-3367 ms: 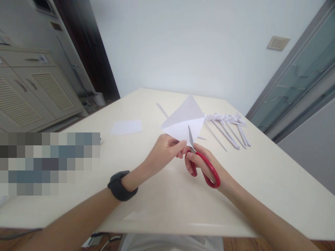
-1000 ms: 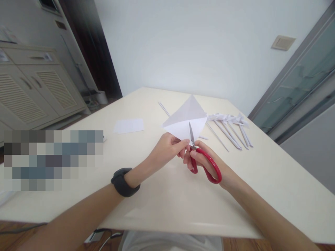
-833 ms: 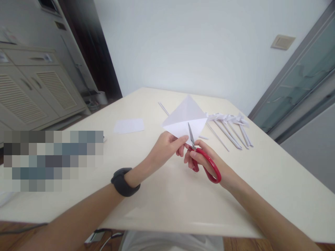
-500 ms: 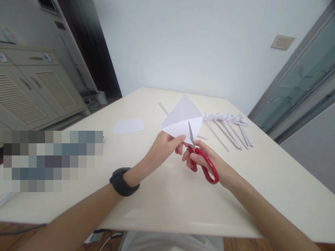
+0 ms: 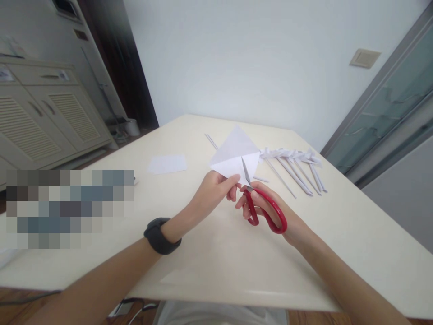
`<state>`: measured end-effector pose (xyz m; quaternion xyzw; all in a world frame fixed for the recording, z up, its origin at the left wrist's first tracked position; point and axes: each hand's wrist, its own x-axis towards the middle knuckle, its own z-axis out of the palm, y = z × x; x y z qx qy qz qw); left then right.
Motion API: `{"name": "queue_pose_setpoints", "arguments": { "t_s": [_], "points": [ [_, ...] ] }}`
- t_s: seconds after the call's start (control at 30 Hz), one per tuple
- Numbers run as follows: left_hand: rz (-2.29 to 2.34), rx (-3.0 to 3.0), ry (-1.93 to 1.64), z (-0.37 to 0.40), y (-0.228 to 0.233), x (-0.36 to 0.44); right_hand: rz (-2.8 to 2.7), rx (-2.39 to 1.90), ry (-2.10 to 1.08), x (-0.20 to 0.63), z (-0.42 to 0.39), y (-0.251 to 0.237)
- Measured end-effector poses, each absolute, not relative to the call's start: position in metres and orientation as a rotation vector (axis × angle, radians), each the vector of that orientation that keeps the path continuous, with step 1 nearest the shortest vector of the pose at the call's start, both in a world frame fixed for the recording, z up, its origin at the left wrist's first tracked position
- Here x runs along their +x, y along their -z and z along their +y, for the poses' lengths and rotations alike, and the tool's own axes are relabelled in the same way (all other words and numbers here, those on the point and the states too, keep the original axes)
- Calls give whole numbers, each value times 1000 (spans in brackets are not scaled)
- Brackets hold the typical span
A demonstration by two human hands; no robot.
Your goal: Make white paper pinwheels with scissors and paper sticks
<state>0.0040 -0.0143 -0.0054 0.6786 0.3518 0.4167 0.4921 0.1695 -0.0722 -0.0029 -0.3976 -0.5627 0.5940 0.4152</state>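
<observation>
The left hand (image 5: 213, 192) is pinching the near corner of a folded paper (image 5: 235, 153), holding it above the table's (image 5: 203, 253) middle. The right hand (image 5: 270, 212) is gripping red scissors (image 5: 262, 210), blades biting into the paper's near edge. Paper sticks (image 5: 297, 167) are lying toward the right edge, a sheet (image 5: 167, 164) toward the left.

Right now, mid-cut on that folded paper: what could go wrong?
1. The left hand pinches the folded paper right beside the scissors blade, so the fingertips could get nicked.
2. The paper is held in the air by one corner only; it may flex and the cut could wander.
3. The right hand works close to the rolled paper sticks on the table; a swing might scatter them.
</observation>
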Motion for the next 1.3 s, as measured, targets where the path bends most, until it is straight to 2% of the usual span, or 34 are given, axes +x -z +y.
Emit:
{"name": "queue_pose_setpoints", "arguments": {
  "t_s": [1.3],
  "points": [
    [856, 1652, -1017, -13, 8, 4, -1479, -1036, -1427, 169, -74, 9]
  ]
}}
